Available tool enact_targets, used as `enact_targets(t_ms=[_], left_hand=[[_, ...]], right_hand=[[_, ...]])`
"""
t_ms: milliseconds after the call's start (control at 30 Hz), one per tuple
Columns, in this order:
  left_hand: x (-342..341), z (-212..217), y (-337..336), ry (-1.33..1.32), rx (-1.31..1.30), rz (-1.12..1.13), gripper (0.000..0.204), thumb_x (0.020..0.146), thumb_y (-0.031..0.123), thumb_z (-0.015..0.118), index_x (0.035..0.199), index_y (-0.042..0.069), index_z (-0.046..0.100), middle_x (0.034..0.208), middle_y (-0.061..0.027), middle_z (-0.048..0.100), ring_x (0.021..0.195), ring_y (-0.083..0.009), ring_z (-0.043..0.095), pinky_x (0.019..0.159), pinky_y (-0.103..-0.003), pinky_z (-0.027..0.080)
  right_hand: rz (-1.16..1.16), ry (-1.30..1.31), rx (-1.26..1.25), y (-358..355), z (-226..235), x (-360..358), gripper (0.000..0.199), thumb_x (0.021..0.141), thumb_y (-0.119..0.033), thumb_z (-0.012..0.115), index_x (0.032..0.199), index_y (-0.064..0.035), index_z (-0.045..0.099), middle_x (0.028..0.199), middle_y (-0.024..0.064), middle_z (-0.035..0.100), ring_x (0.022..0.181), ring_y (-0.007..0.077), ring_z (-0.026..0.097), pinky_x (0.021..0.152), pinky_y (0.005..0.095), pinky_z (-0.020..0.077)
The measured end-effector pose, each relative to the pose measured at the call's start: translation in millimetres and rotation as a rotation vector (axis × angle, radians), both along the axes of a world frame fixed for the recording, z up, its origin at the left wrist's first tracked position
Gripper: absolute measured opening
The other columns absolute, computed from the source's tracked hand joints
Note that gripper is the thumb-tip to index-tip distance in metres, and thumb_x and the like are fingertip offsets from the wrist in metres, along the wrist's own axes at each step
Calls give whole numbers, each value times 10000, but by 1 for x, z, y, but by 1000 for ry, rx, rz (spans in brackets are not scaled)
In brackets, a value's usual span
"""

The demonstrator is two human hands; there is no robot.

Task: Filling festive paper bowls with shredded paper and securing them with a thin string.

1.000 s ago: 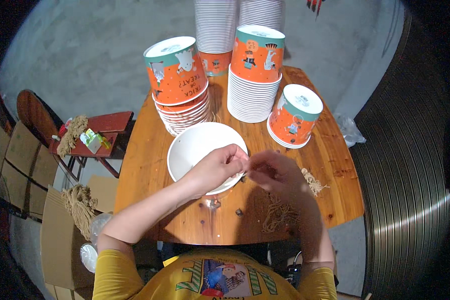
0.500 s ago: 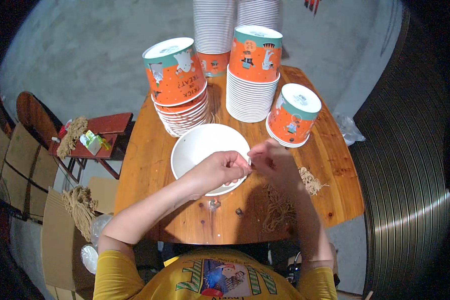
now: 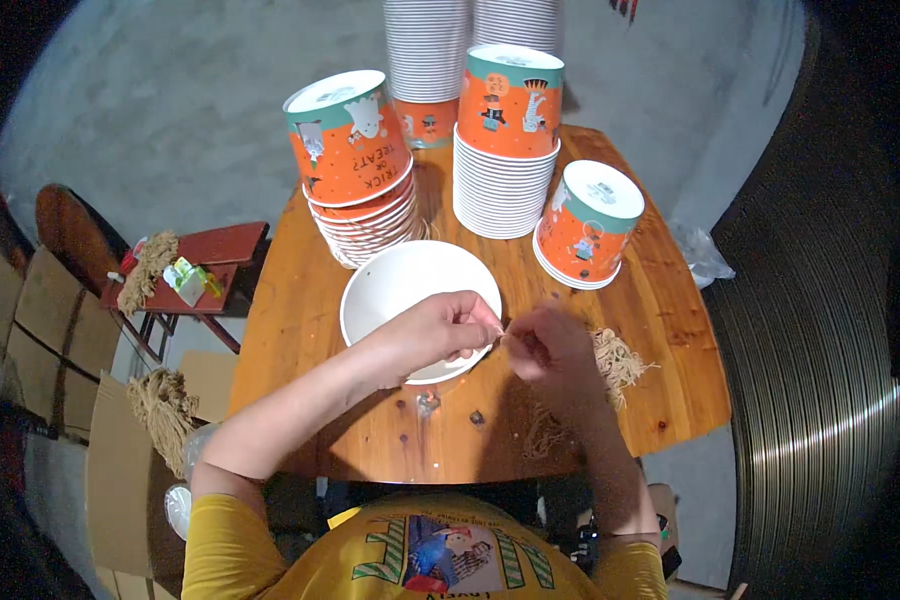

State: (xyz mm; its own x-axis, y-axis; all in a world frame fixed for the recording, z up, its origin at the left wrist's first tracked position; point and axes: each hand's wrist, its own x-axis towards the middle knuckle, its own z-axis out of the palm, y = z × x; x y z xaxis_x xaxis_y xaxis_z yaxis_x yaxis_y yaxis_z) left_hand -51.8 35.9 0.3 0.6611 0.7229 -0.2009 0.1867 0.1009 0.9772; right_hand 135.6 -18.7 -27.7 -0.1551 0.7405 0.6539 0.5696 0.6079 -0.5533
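A white paper bucket stands mouth up on the wooden table in front of me, its inside showing. Over its right rim my left hand pinches what looks like a thin, light-coloured string end between thumb and fingertips. My right hand, in shadow, is just right of the rim, fingers curled and pinched at the same string, close to the left fingertips. Loose tan strings lie on the table beyond my right wrist; more lie in shadow below my right hand.
Upside-down orange bucket stacks stand behind: one at left, one in the middle and a short one at right. Taller white-rimmed stacks rise farther back. Left of the wooden table is a red bench with string bundles.
My right hand has lowered slightly and turned, moving a little away from the left fingertips. My left hand stays near the rim. The whole view has shifted slightly.
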Motion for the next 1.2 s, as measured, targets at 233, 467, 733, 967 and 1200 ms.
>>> enact_targets(t_ms=[233, 467, 733, 967, 1200], left_hand=[[-4, -2, 6, -132, -311, -41, 71, 865, 72, 569, 931, 47, 578, 764, 21, 569, 621, -27, 496, 546, -155, 398], [-3, -7, 7, -165, -246, -89, 48, 853, 76, 562, 897, 58, 566, 786, 21, 567, 660, -38, 495, 610, -179, 410], [3, -3, 7, -69, 12, -163, 78, 831, 91, 577, 875, 68, 517, 774, 38, 503, 698, -40, 466, 626, -186, 387], [15, -3, 7, -32, 16, -24, 78, 831, 80, 573, 883, 78, 515, 720, 64, 478, 603, -23, 421, 542, -179, 340], [15, -4, 9, 53, 70, -46, 87, 872, 95, 601, 920, 76, 531, 722, 48, 489, 617, -25, 446, 539, -171, 360]], right_hand=[[-129, -78, 89, -5, -10, -10, 142, 727, 26, 651, 797, -57, 560, 697, 98, 526, 570, 247, 555, 516, 329, 444], [-176, -90, 96, -10, -3, -14, 120, 744, 27, 629, 798, -51, 555, 688, 107, 526, 589, 248, 570, 530, 339, 451], [-144, 165, -185, -6, -9, -11, 94, 801, -79, 643, 867, -55, 580, 726, 87, 609, 610, 181, 596, 579, 307, 485], [-119, 186, -158, -4, -20, -9, 137, 752, -44, 628, 876, -51, 572, 712, 76, 582, 642, 176, 586, 596, 302, 474], [-187, 144, 22, -5, -22, -8, 125, 744, -7, 618, 838, -63, 558, 679, 66, 527, 540, 179, 514, 502, 298, 416]])
